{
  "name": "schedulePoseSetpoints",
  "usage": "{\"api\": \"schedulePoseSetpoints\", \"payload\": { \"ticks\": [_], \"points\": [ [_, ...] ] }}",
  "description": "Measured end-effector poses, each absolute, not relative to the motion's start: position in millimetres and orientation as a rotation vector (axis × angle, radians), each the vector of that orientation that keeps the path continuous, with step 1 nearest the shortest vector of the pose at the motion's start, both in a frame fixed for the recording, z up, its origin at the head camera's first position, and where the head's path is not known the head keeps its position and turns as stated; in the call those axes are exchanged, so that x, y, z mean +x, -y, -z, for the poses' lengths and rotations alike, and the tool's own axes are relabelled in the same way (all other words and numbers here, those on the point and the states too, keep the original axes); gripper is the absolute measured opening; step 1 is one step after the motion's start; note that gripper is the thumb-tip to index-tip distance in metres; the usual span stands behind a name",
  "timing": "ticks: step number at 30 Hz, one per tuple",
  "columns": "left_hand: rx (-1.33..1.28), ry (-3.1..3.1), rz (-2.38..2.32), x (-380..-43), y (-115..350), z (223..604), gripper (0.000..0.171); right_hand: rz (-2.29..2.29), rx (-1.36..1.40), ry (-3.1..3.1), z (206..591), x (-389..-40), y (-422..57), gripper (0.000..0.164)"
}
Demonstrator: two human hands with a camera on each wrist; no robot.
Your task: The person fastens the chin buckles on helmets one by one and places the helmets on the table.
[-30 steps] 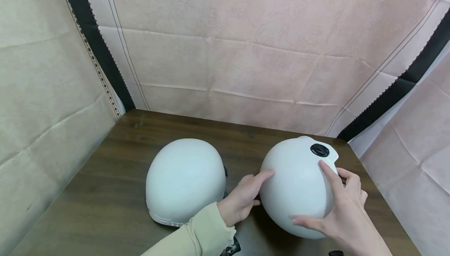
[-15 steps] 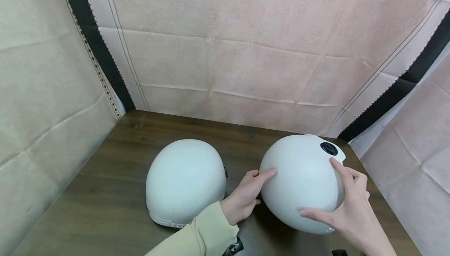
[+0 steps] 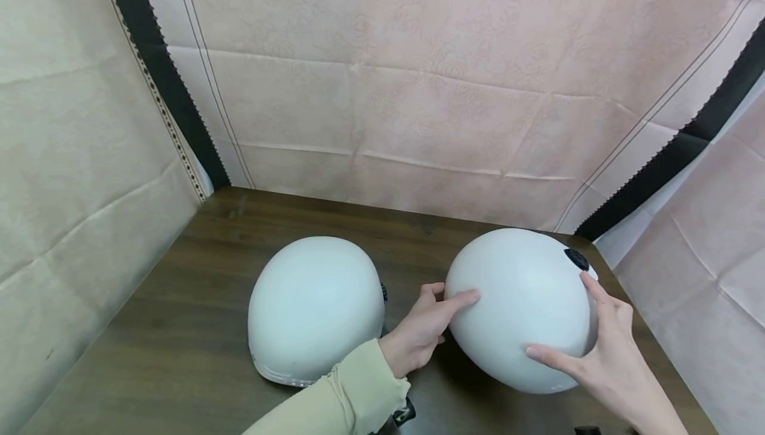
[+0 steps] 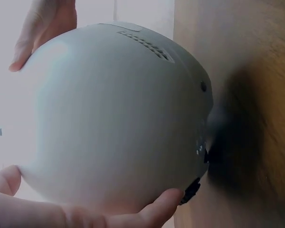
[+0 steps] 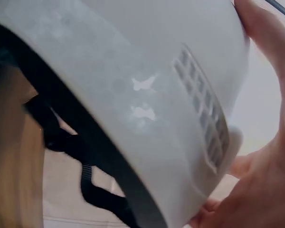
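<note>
A smooth white helmet (image 3: 520, 309) on the right is gripped between both hands, tilted, with its shadow on the wood beside it in the left wrist view. My left hand (image 3: 418, 332) holds its left side, thumb on the shell. My right hand (image 3: 612, 362) grips the opposite side, thumb and fingers spread wide over the shell. One right fingertip touches the black round piece (image 3: 576, 259) near the far right edge. A grille vent (image 5: 204, 111) and a dangling black strap (image 5: 66, 142) show in the right wrist view.
A second white helmet (image 3: 317, 309) rests on the dark wooden table (image 3: 179, 348), left of my hands. Small black objects (image 3: 588, 430) lie at the front edge of the view. Pale fabric walls (image 3: 388, 89) enclose the table at the back and sides.
The held helmet has turned, carrying its black round piece rightward and partly out of sight. Both hands have shifted slightly right with it. The other helmet stays put.
</note>
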State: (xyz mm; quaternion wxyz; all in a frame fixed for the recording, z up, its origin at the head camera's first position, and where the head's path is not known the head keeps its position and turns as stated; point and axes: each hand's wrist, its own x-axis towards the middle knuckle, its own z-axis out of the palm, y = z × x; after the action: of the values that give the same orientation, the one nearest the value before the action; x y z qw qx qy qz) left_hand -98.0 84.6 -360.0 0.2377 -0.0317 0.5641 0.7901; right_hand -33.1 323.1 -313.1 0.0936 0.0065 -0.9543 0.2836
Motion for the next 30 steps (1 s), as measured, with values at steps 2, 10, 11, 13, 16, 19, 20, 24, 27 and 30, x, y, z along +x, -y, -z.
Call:
{"api": "schedulePoseSetpoints", "payload": {
  "ticks": [2,10,11,13,16,19,20,24,27,30],
  "points": [
    [-0.100,-1.562,-2.146,-98.1,-85.2,360.0,0.080,-0.801,0.013,2.854,311.4,-32.8,-325.2,0.128],
    [-0.036,-1.586,-2.109,-98.6,-83.9,360.4,0.065,-0.715,0.017,2.880,309.5,-30.8,-331.5,0.123],
    [-0.029,-1.591,-2.109,-98.5,-83.8,360.4,0.064,-0.718,0.024,2.873,309.7,-30.8,-332.0,0.123],
    [-0.039,-1.598,-2.112,-97.9,-84.0,360.2,0.064,-0.719,0.035,2.868,309.9,-30.9,-333.2,0.122],
    [-0.081,-1.602,-2.120,-96.5,-85.3,359.2,0.067,-0.714,0.044,2.882,309.1,-31.6,-335.0,0.122],
    [-0.116,-1.618,-2.119,-95.2,-87.1,358.5,0.069,-0.720,0.057,2.922,307.9,-32.2,-337.5,0.122],
    [-0.121,-1.625,-2.118,-95.0,-87.6,358.4,0.070,-0.727,0.061,2.934,307.8,-32.5,-338.3,0.122],
    [-0.112,-1.639,-2.112,-94.5,-87.8,358.9,0.068,-0.749,0.072,2.956,309.0,-33.7,-340.9,0.119],
    [-0.101,-1.622,-2.115,-94.2,-87.3,359.0,0.067,-0.752,0.071,2.944,311.4,-36.3,-341.3,0.118],
    [-0.091,-1.614,-2.113,-94.5,-86.8,358.8,0.066,-0.743,0.041,2.960,313.5,-38.5,-341.6,0.118]
  ]
}}
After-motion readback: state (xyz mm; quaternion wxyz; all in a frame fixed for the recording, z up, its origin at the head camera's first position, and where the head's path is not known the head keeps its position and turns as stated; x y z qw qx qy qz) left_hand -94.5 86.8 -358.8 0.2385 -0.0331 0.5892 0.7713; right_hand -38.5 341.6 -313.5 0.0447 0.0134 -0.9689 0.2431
